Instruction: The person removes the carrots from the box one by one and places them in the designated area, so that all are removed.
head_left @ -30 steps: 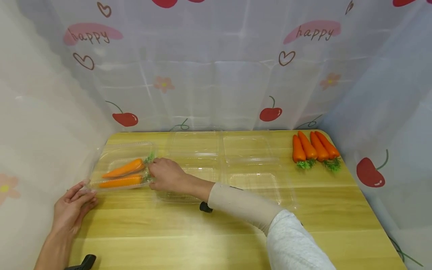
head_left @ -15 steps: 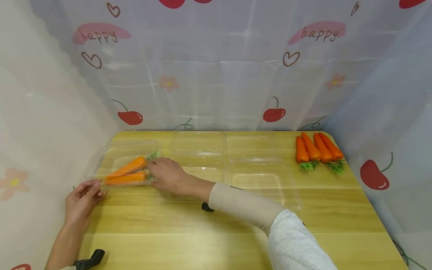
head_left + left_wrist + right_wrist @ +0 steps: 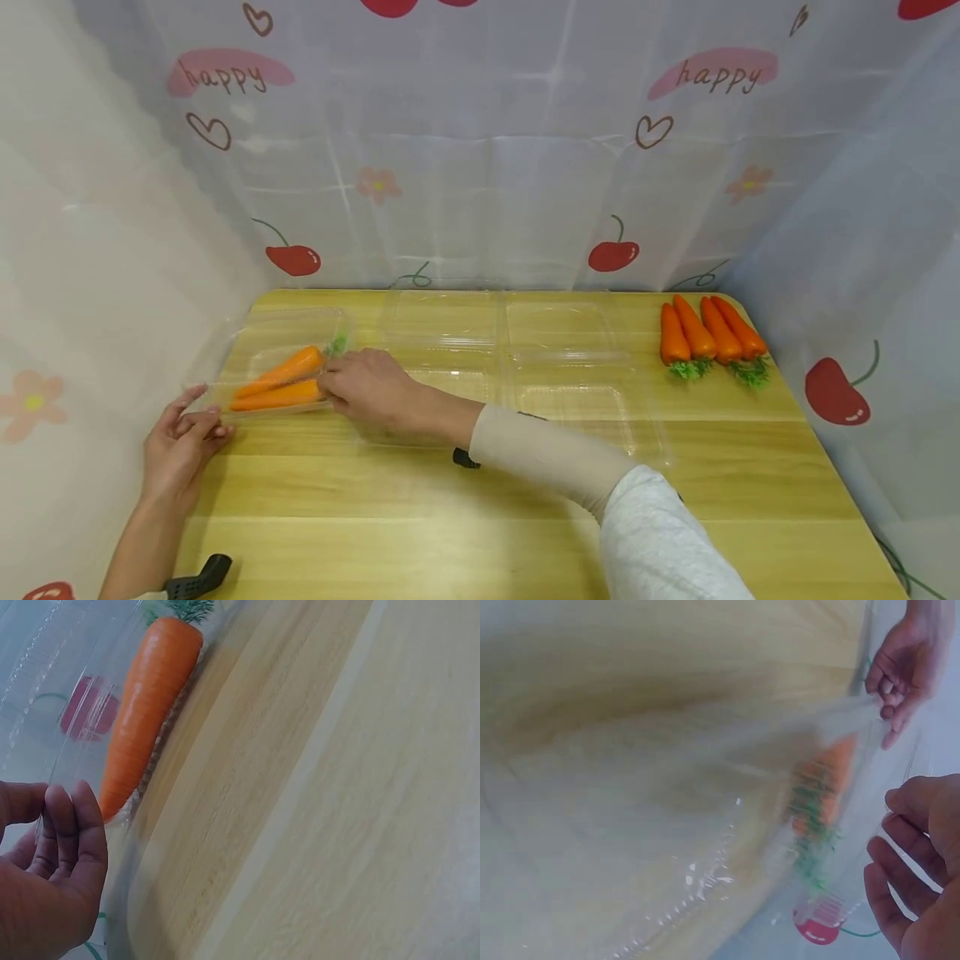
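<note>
Two orange carrots (image 3: 285,372) with green tops lie side by side in a clear plastic box (image 3: 264,322) at the table's left end. At the box's near left corner, my left hand (image 3: 177,454) pinches the clear plastic edge between thumb and fingers, with the index finger raised. My right hand (image 3: 367,385) is at the box's right side, by the carrot tops, and partly covers them. In the right wrist view, its thumb and index finger (image 3: 911,832) pinch a thin clear edge. The left wrist view shows one carrot (image 3: 146,705) close beyond my left fingertips.
Two more clear plastic boxes, one in the middle (image 3: 442,343) and one to its right (image 3: 566,358), lie open on the wooden table (image 3: 420,533). Several carrots (image 3: 697,337) lie at the back right corner. A printed curtain (image 3: 480,167) hangs behind and at both sides.
Both hands stay at the left box. My left index finger has lifted away from the edge. My right hand has shifted slightly over the carrot tops. The head view has turned a little left.
</note>
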The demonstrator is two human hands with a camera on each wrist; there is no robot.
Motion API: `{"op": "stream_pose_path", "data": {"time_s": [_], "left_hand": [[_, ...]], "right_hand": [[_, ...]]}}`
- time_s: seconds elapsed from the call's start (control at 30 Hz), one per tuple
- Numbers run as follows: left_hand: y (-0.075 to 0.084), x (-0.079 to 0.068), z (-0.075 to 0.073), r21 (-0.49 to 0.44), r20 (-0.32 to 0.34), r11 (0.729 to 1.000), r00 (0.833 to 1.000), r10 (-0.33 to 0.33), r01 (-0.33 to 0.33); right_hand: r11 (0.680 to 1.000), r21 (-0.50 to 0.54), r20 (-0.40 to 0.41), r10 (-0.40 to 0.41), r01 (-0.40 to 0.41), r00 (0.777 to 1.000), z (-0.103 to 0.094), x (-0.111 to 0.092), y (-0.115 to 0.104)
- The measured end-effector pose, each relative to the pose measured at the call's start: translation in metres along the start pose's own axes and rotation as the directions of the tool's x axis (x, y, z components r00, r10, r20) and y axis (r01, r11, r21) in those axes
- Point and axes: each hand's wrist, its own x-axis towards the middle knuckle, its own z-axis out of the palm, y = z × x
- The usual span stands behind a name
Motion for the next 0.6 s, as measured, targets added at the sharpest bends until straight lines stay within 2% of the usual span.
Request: {"op": "stream_pose_path", "data": {"time_s": [0.13,0.23,0.3,0.43,0.5,0.6], "left_hand": [[0.004,-0.004,-0.003,0.004,-0.021,1.000,1.000,-0.017,0.017],[0.005,-0.005,-0.005,0.000,-0.031,1.000,0.999,-0.022,0.022],[0.006,-0.004,-0.006,0.002,-0.035,1.000,0.999,-0.022,0.022],[0.006,-0.003,-0.008,0.028,-0.048,0.999,0.998,-0.026,0.028],[0.007,-0.003,-0.009,0.043,-0.060,0.999,0.998,-0.026,0.028],[0.009,-0.003,-0.010,0.049,-0.074,0.999,0.997,-0.019,0.023]], "right_hand": [[0.999,0.053,-0.038,0.000,0.002,0.999,-0.014,0.006,0.002],[0.996,0.090,-0.125,0.007,0.004,0.992,-0.024,0.011,0.006],[0.992,0.124,-0.215,0.016,0.012,0.976,-0.028,0.016,0.011],[0.986,0.164,-0.372,0.039,0.024,0.927,-0.037,0.029,0.024],[0.986,0.163,-0.409,0.048,0.021,0.911,-0.042,0.039,0.032],[0.981,0.193,-0.414,0.083,-0.002,0.906,-0.047,0.054,0.046]]}}
